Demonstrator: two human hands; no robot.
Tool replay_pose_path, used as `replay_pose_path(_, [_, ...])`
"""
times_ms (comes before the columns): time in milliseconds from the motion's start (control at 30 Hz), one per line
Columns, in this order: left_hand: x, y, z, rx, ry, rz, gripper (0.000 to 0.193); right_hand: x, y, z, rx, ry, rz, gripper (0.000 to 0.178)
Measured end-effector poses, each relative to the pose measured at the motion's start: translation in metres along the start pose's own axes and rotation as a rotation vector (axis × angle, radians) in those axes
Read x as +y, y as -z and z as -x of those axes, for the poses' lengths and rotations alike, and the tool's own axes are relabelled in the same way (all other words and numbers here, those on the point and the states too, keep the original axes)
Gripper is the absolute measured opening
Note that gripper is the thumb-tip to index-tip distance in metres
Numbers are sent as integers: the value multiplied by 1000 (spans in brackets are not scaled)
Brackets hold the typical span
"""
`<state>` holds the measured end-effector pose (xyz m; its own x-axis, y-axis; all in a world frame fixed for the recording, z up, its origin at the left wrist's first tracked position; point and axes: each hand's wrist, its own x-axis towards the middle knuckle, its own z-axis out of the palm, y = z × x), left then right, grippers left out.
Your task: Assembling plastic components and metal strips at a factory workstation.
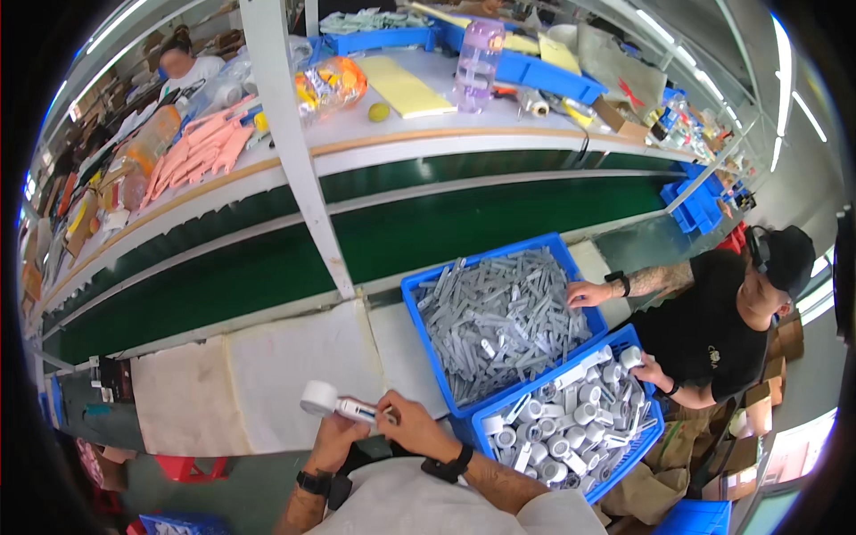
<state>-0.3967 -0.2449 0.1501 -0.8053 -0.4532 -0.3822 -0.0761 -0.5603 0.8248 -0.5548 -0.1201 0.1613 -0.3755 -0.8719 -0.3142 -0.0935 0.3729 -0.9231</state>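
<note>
A white handheld device (355,409) with a drum-shaped round head and a straight handle is in front of my body. My left hand (335,442) is closed around it below the head. At the handle's other end, my right hand (415,428) is closed in a pinch; a small part between its fingertips is too small to name. A dark slot shows along the handle. To the right, a blue crate (481,428) holds many similar white round-headed devices. Beyond it, another blue crate (412,299) is heaped with small grey strip-shaped parts.
A co-worker (727,312) stands at the right, one hand over the grey parts and the other holding a white piece. A green conveyor belt (464,207) runs behind the pale worktop (294,374). A metal post (299,152) rises before the shelf, which carries a purple bottle (480,67).
</note>
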Motion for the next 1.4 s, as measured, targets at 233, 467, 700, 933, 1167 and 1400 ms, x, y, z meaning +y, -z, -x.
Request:
replay_pose_path(233, [28,-11,-35,-16,-115,52,29,-25,23,2,246,180,18,18])
replay_pose_path(467, [23,1,-25,25,-102,85,35,-31,10,6,274,533,299,31])
replay_pose_path(700, [29,-10,-19,13,-109,39,35,-20,4,2,341,563,229,32])
replay_pose_path(933, [18,-7,-21,92,-129,78,38,-18,5,-7,312,623,356,30])
replay_pose_path(1167, [-6,-4,-28,140,-25,-88,36,0,-4,-3,221,409,163,24])
replay_pose_path(1400, [-4,-4,-33,181,14,-90,33,11,11,-12,233,416,-7,20])
